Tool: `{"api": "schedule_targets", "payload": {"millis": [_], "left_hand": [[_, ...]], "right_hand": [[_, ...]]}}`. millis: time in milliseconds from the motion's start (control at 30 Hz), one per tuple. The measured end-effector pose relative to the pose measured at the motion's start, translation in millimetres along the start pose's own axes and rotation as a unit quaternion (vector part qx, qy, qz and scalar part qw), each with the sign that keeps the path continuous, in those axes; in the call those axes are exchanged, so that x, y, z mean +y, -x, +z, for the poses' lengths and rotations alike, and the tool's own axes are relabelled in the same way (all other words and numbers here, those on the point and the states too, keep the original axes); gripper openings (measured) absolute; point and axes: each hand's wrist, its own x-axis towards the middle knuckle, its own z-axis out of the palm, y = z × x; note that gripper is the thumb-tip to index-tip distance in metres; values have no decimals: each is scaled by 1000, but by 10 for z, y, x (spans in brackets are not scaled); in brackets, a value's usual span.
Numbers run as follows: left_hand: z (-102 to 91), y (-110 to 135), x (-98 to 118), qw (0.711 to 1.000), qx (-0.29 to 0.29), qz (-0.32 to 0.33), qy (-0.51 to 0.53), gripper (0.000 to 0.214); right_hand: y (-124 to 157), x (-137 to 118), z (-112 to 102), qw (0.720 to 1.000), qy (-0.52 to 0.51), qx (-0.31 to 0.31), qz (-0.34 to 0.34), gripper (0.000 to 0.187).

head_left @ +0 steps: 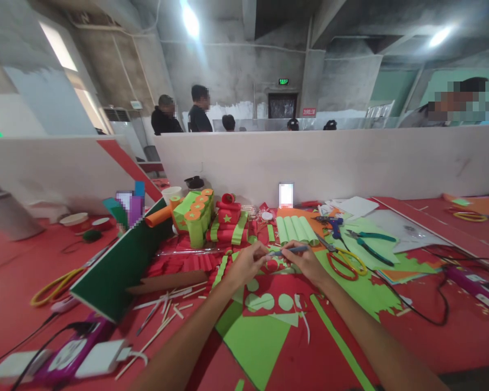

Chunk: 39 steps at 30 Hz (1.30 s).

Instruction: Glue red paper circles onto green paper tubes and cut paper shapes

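Note:
A slim grey-blue pen (288, 251) lies nearly level between my two hands, above the cut paper. My right hand (307, 265) is closed around it, with the thumb and fingers on its shaft. The fingers of my left hand (249, 264) are pinched together at the pen's left end; their exact hold is partly hidden. Below the hands lies red paper (275, 282) bearing light green paper circles (286, 302). A larger bright green paper sheet (255, 339) is under it, and a long green strip (342, 342) lies to the right.
Scissors (346, 262), green-handled pliers (372, 241) and a blue glue gun (334, 225) lie right. Rolled green paper tubes (295, 230) and red-green paper pieces (228, 225) stand behind. Left are a green board (118, 266), wooden sticks (165, 320) and a power strip (71, 353).

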Motion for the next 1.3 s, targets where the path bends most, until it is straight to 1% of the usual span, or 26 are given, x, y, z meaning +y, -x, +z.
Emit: {"api": "schedule_targets", "payload": {"millis": [167, 333, 400, 500, 600, 633, 700, 733, 767, 833, 900, 967, 1000, 1033, 1100, 1133, 1200, 1233, 1300], "left_hand": [[12, 15, -21, 999, 24, 10, 29, 21], [10, 6, 73, 998, 24, -6, 59, 22], [0, -6, 116, 1000, 12, -1, 29, 18], [-67, -3, 121, 997, -22, 12, -77, 14], [-182, 44, 55, 984, -61, -11, -166, 24], [-217, 65, 30, 981, -78, -17, -179, 28], [-263, 101, -4, 973, -139, -24, -180, 28], [-270, 114, -10, 970, -162, -25, -178, 29], [-267, 123, -9, 968, -180, -25, -176, 31], [-240, 129, 5, 965, -193, -19, -176, 34], [-203, 124, 18, 965, -193, -11, -174, 31], [-179, 115, 20, 966, -194, -10, -172, 26], [-174, 110, 18, 965, -196, -11, -171, 24], [-174, 106, 16, 965, -200, -13, -170, 23], [-185, 101, 14, 963, -213, -13, -166, 18], [-193, 99, 15, 961, -223, -9, -161, 15], [-211, 95, 25, 960, -237, 8, -148, 10], [-221, 93, 33, 961, -240, 19, -140, 11], [-241, 84, 54, 965, -233, 34, -119, 15]], "right_hand": [[0, 44, 52, 1000, -22, 18, -1, 31], [-17, -2, 45, 999, -47, 13, -7, 30], [-27, -53, 19, 999, -41, -3, -14, 29], [-36, -115, -30, 999, 27, -16, -34, 27], [-35, -116, -84, 988, 133, -5, -81, 22], [-31, -103, -103, 979, 178, -6, -100, 19], [-15, -67, -140, 955, 267, -34, -126, 16], [-3, -48, -156, 942, 303, -59, -131, 21], [11, -31, -171, 931, 331, -83, -132, 30], [35, -8, -200, 915, 363, -120, -127, 51], [43, 2, -251, 907, 381, -125, -129, 63], [26, 9, -356, 901, 404, -92, -130, 61], [13, 15, -436, 896, 421, -60, -126, 56], [2, 25, -534, 888, 445, -15, -116, 50], [2, 56, -772, 858, 503, 75, -74, 38], [16, 75, -899, 835, 540, 99, -44, 34], [73, 116, -1137, 790, 602, 113, 30, 31], [109, 136, -1235, 772, 623, 104, 76, 29], [177, 170, -1376, 758, 636, 98, 111, 24]]}}
